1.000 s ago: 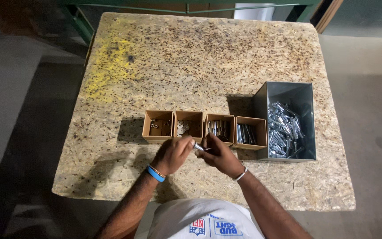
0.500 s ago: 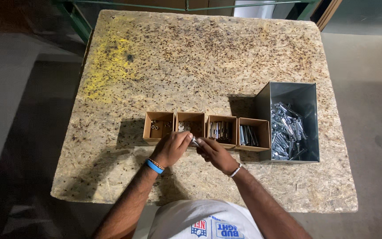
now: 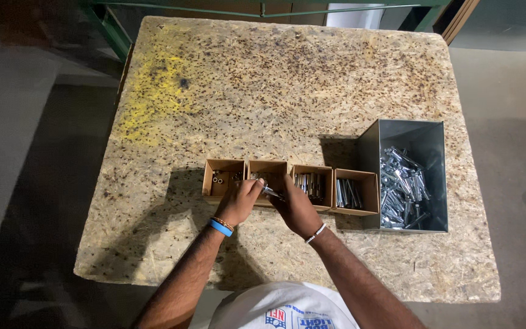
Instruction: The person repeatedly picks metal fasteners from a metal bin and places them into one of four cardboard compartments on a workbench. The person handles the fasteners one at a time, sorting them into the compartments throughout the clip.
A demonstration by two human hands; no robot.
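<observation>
Holding a small silver bolt (image 3: pixel 271 192) pinched between our left hand (image 3: pixel 240 204) and right hand (image 3: pixel 295 209), we kept it just over the near edge of the second cardboard box (image 3: pixel 268 173), its long axis running left-right, both hands equally near.

The near wall of the second cardboard box (image 3: pixel 268 176) is being covered by the left hand (image 3: pixel 239 205) and the right hand (image 3: pixel 297 210). The small metal piece (image 3: pixel 271 192) between their fingertips is being shown too small to identify. Both forearms are being cut off by the bottom edge.
</observation>
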